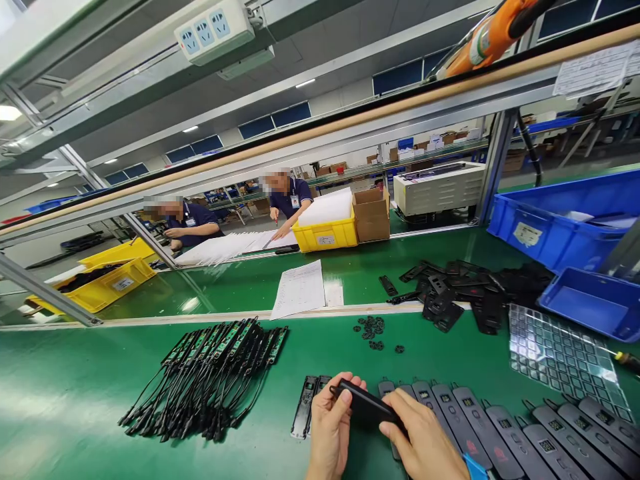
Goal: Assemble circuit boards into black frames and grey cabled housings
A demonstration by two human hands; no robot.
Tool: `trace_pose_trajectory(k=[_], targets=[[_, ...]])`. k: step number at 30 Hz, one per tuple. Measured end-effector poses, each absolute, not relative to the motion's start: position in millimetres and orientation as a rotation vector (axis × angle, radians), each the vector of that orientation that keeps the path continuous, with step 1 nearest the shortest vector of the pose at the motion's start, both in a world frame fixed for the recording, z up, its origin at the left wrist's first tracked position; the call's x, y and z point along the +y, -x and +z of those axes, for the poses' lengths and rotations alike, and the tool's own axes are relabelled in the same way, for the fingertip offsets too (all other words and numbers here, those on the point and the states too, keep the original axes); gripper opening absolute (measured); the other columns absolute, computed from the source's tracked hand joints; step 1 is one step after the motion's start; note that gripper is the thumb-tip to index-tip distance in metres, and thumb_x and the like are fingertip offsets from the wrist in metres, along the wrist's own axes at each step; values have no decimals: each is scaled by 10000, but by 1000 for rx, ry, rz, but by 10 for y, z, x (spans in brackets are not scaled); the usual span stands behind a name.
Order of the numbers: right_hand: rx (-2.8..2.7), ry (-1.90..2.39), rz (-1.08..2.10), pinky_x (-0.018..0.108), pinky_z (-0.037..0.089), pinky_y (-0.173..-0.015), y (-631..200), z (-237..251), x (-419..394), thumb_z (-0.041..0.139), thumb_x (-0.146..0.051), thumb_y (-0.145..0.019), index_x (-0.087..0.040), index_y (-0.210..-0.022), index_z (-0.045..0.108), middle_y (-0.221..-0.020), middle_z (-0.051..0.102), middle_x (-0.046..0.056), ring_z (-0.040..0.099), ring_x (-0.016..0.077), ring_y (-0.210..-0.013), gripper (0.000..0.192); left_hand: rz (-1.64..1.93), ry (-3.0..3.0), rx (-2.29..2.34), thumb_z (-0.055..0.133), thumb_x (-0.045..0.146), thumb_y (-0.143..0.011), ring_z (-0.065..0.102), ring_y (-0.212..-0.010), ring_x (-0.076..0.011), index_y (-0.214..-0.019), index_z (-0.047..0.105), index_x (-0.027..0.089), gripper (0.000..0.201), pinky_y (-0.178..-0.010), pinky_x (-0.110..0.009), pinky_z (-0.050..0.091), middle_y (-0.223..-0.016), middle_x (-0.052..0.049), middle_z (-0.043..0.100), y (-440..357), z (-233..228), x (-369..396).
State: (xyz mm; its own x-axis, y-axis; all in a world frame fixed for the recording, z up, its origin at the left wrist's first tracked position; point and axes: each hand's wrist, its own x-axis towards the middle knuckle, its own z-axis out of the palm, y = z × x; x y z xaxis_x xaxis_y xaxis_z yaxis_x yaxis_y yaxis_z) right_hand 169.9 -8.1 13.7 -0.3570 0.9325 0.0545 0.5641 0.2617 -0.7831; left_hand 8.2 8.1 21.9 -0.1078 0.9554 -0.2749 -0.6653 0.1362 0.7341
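Note:
Both of my hands hold a slim black handheld device case [369,404], tilted above the green bench. My left hand [330,427] pinches its far-left end, beside a small loop, with the thumb on top. Around the lower-right end close the fingers of my right hand [423,432]. Partly behind my left hand lie black case halves [303,408], open side up. To the right, a row of grey handheld devices [467,427] with small display windows lies partly behind my right hand. Small round black parts [370,327] are scattered beyond my hands.
Circuit boards with black cables [210,373] are bunched at left. Flat black covers [450,287] lie heaped at back right, near blue bins [590,300] and a clear sheet of square pieces [563,357]. A paper [300,290] lies mid-bench. Two people sit across, by a yellow bin [327,237].

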Motion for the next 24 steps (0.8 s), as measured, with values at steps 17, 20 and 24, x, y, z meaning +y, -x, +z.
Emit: trace_pose_trajectory(k=[17,20,24], targets=[[-2378,1224,230,277,525,-565,-1587,120,-208,459,-96,-868,-180,-1193,543,-1048,540,123,604,198,-757,345,1103,-567,878,779,390,-719,645,-884,-244,-1309,431,134,731,-682,-291,526,-1035,-153,640,2,71,91],[-2470,1273,207,321,538,-555,-1517,304,-190,660,-145,-761,-175,-1036,597,-989,577,105,612,267,-818,284,1088,-582,926,811,393,-666,636,-783,-200,-1222,498,135,688,-597,-237,508,-940,-108,643,4,73,48],[-2622,1362,257,410,547,-622,-1389,557,-143,719,-222,-739,-110,-1162,590,-997,628,136,627,325,-835,456,1006,-679,926,787,455,-670,567,-646,-135,-1227,531,151,684,-504,-201,475,-834,-54,603,41,124,17]])
